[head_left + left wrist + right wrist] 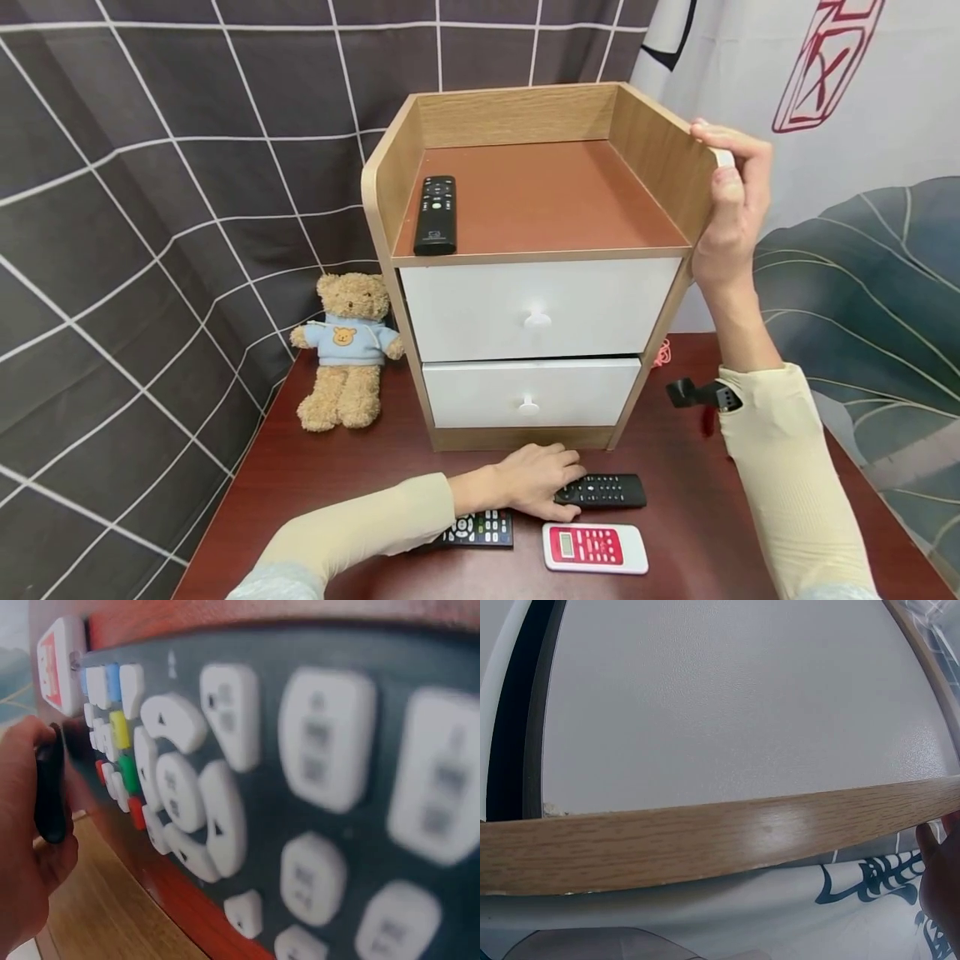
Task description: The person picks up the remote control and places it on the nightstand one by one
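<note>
My left hand [536,481] is on the table in front of the cabinet, gripping the left end of a slim black remote control [611,491]. In the left wrist view, thumb and fingers close around that remote's end [50,787]. My right hand [731,200] holds the upper edge of the cabinet's [652,154] right side panel, thumb on the front and fingers over the top. Only part of this hand [941,889] shows in the right wrist view, beside the wooden edge. Both white drawers, the upper [480,308] and the lower [472,396], are closed or nearly so.
Another black remote [438,221] lies on the cabinet top. A remote with coloured buttons [487,530] sits under my left forearm, with a white and red remote [633,550] nearby. Left of the cabinet sits a teddy bear [348,346]. A dark grid curtain [187,167] hangs behind.
</note>
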Demonstrator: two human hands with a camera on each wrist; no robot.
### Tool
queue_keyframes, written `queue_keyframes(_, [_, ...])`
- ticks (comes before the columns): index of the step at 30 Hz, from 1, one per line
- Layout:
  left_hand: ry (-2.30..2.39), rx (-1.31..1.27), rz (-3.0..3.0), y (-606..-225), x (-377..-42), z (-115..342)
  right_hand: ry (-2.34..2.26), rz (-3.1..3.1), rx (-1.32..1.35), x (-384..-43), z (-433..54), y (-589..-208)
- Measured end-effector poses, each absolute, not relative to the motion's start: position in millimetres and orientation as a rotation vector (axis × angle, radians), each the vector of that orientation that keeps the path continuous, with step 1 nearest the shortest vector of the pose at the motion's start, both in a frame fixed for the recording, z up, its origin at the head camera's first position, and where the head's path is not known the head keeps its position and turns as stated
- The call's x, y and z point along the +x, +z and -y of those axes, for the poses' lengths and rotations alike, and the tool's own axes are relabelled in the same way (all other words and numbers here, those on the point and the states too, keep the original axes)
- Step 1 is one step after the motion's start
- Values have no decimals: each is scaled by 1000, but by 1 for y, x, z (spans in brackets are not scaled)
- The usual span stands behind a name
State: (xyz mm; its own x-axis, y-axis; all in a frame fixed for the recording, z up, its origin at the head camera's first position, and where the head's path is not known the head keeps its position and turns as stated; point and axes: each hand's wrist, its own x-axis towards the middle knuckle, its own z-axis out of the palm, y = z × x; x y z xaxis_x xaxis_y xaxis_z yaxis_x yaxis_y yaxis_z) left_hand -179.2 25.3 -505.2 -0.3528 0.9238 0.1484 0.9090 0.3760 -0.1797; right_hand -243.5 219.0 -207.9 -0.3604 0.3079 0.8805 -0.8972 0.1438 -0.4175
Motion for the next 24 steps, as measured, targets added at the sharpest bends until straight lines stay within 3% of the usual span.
queue_keyframes(24, [-107, -1614, 2293, -419, -157, 21, 1484, 1355, 624, -243, -216, -206])
